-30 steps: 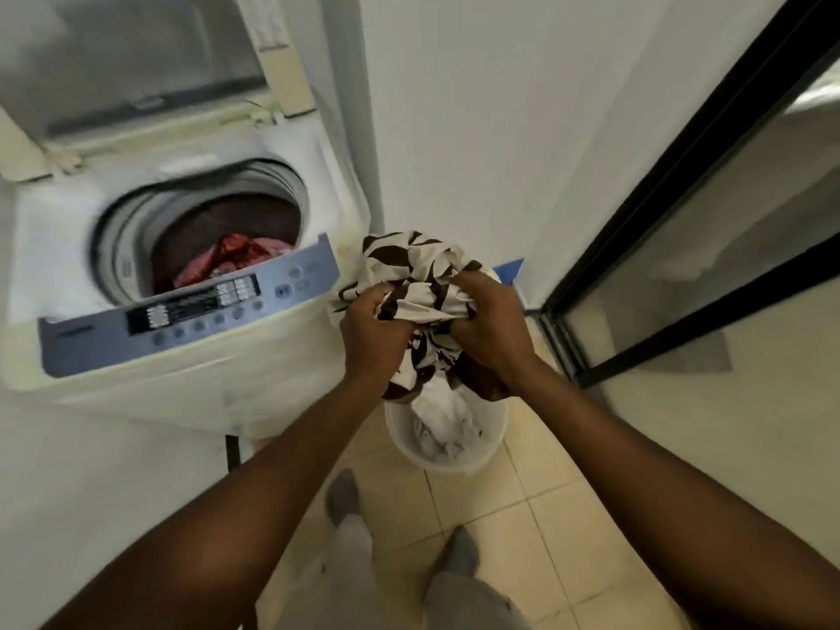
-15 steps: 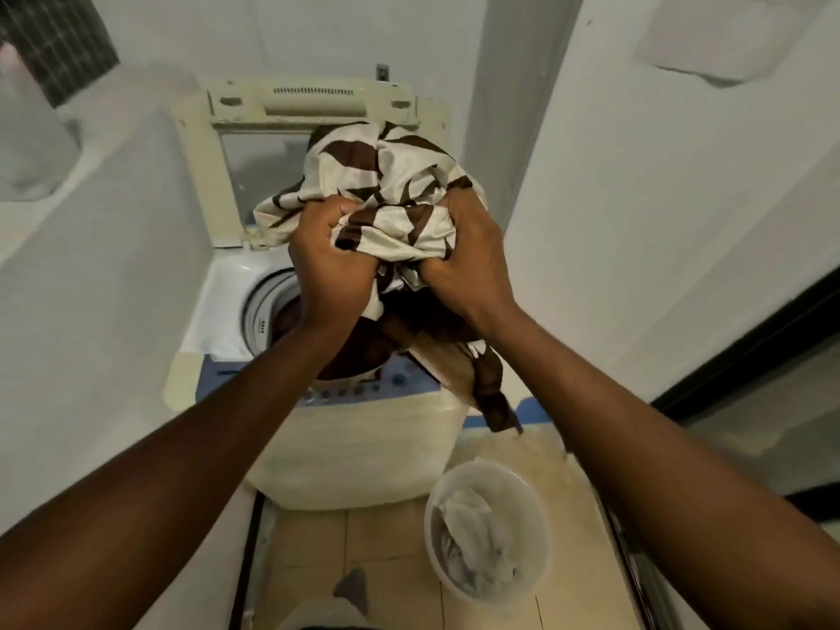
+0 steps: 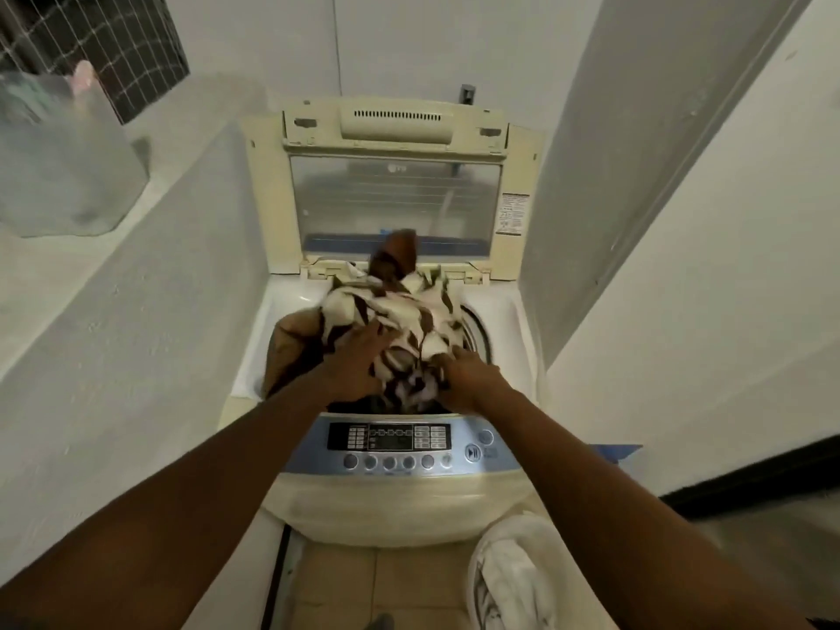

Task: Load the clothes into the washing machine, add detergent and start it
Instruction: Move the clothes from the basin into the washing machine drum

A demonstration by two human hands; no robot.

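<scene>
While over washer [image 3: 400, 507], hands [image 3: 359, 368] [image 3: 470, 379] on cloth [image 3: 409, 311].

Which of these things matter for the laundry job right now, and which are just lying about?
Job: brown-and-cream cloth, washing machine, control panel, bucket holding white clothes, left hand, right hand.
Lying about: clear plastic bag on the ledge, window grille.

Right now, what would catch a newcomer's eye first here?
A brown-and-cream patterned cloth is heaped over the open tub of the washing machine at centre, with the left hand and right hand on it. Behind it the lid stands raised; at lower right lies a pile of white laundry.
</scene>
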